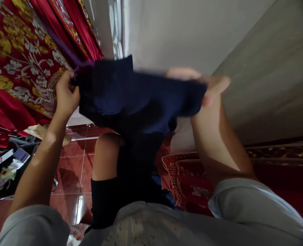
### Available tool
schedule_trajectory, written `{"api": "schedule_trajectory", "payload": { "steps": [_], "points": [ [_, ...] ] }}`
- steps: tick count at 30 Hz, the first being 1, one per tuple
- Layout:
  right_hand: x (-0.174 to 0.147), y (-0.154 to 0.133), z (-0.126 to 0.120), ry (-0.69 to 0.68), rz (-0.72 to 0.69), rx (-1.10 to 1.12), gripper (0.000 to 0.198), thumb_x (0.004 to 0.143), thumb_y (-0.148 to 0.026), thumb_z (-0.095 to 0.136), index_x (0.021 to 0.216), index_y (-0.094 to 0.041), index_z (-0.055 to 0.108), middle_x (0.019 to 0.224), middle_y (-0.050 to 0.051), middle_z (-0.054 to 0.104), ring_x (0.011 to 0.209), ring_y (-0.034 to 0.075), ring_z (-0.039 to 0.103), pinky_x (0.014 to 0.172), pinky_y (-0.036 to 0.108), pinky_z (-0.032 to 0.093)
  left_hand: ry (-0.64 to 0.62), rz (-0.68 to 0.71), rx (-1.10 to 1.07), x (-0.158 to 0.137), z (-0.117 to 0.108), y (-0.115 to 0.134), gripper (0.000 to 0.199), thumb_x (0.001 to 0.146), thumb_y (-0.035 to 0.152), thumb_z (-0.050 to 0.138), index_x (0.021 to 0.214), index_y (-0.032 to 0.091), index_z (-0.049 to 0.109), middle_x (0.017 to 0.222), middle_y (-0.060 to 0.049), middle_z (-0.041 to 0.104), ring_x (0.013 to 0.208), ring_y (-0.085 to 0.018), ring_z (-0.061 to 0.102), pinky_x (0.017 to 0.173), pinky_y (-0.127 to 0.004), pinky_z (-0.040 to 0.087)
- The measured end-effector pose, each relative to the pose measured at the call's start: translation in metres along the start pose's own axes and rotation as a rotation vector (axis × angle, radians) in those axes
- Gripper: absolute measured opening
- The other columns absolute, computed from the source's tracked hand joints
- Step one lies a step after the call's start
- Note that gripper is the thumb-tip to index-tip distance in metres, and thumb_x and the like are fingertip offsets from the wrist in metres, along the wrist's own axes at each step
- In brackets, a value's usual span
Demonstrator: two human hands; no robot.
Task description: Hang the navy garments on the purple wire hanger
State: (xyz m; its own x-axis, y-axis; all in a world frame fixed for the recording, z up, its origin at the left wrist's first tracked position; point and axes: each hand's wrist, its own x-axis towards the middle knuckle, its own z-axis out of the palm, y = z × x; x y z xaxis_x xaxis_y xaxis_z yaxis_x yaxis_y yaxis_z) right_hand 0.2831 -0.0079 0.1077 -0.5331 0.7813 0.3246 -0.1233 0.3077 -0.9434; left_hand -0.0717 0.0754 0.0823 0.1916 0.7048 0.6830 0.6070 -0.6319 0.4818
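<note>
A navy blue garment (pixel 146 99), slightly blurred, is stretched sideways in front of me above my knee. My left hand (pixel 66 94) pinches its left end with fingers closed, close to a thin purple piece (pixel 83 64) that looks like a clothes hanger. At the garment's right end is my right hand (pixel 207 85), smeared by motion, with its fingers partly behind the cloth and gripping it. The garment's lower part hangs in dark shadow over my lap, so its full shape is hidden.
Red drapery with gold and silver embroidery (pixel 25 58) hangs at the upper left. A pale wall (pixel 177 37) rises ahead. On the left, a phone (pixel 22 155) and papers lie on a dark surface. Red beaded cloth (pixel 187 181) is at right, over red floor tiles (pixel 69 174).
</note>
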Motion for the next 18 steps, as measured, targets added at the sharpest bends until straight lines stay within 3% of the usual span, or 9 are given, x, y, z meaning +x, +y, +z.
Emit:
{"api": "schedule_trajectory", "payload": {
  "steps": [2,3,6,8,10,13,15,18],
  "points": [
    [0.000,0.015,0.002,-0.317,0.228,-0.032,0.073,0.044,-0.064,0.090,0.099,-0.018,0.076,0.094,0.013,0.077,0.095,0.034,0.074,0.088,0.052,0.062,-0.077,0.080,-0.085,-0.007,0.007,0.005,0.017,0.083,0.019,0.067,0.074,0.019,0.052,0.076,0.003,0.056,0.075,-0.010,0.052,0.073,-0.030,0.045],
    [0.004,0.024,0.004,-0.326,0.249,-0.090,0.071,0.052,-0.062,0.089,0.106,-0.017,0.075,0.099,0.013,0.076,0.098,0.032,0.073,0.092,0.052,0.060,-0.127,0.120,-0.145,-0.010,0.013,0.012,0.022,0.083,0.019,0.066,0.068,0.019,0.049,0.075,0.002,0.057,0.076,-0.012,0.057,0.073,-0.032,0.047],
    [0.024,0.057,0.014,0.079,0.039,-0.282,0.062,0.068,-0.060,0.083,0.117,-0.024,0.070,0.122,0.010,0.071,0.118,0.027,0.065,0.104,0.048,0.054,-0.232,0.159,-0.335,-0.018,0.032,0.043,0.038,0.085,0.027,0.064,0.059,0.021,0.037,0.077,-0.002,0.061,0.089,-0.018,0.068,0.084,-0.038,0.054],
    [0.036,0.080,0.018,0.261,-0.042,-0.331,0.059,0.075,-0.063,0.077,0.121,-0.028,0.066,0.131,0.008,0.066,0.125,0.026,0.059,0.105,0.045,0.053,-0.296,0.109,-0.425,-0.020,0.044,0.067,0.048,0.088,0.040,0.067,0.059,0.021,0.034,0.081,-0.003,0.062,0.100,-0.022,0.070,0.095,-0.044,0.055],
    [0.040,0.097,0.018,0.242,0.002,-0.283,0.053,0.081,-0.068,0.069,0.117,-0.029,0.066,0.121,0.006,0.068,0.115,0.023,0.063,0.096,0.041,0.057,-0.377,0.034,-0.506,-0.020,0.051,0.087,0.057,0.085,0.053,0.073,0.059,0.021,0.033,0.088,-0.004,0.065,0.108,-0.025,0.069,0.101,-0.047,0.054],
    [0.029,0.107,0.012,0.186,0.146,-0.116,0.047,0.080,-0.071,0.069,0.092,-0.025,0.066,0.083,0.002,0.067,0.078,0.018,0.066,0.069,0.033,0.059,-0.470,-0.032,-0.681,-0.021,0.053,0.098,0.055,0.080,0.057,0.080,0.065,0.020,0.042,0.107,-0.006,0.070,0.115,-0.028,0.068,0.105,-0.048,0.053],
    [0.014,0.105,0.005,0.347,0.146,-0.023,0.045,0.076,-0.067,0.075,0.081,-0.024,0.063,0.070,0.000,0.062,0.066,0.017,0.063,0.059,0.030,0.055,-0.481,-0.086,-0.666,-0.027,0.051,0.094,0.042,0.077,0.054,0.084,0.082,0.021,0.059,0.125,-0.008,0.068,0.124,-0.030,0.064,0.110,-0.049,0.051],
    [-0.013,0.099,-0.016,0.737,-0.007,0.020,0.038,0.076,-0.061,0.074,0.082,-0.025,0.064,0.080,0.004,0.067,0.079,0.023,0.069,0.063,0.035,0.057,-0.410,-0.293,-0.384,-0.048,0.049,0.077,0.047,0.080,0.057,0.079,0.114,0.025,0.067,0.135,-0.010,0.065,0.132,-0.033,0.058,0.111,-0.054,0.048]
  ]
}}
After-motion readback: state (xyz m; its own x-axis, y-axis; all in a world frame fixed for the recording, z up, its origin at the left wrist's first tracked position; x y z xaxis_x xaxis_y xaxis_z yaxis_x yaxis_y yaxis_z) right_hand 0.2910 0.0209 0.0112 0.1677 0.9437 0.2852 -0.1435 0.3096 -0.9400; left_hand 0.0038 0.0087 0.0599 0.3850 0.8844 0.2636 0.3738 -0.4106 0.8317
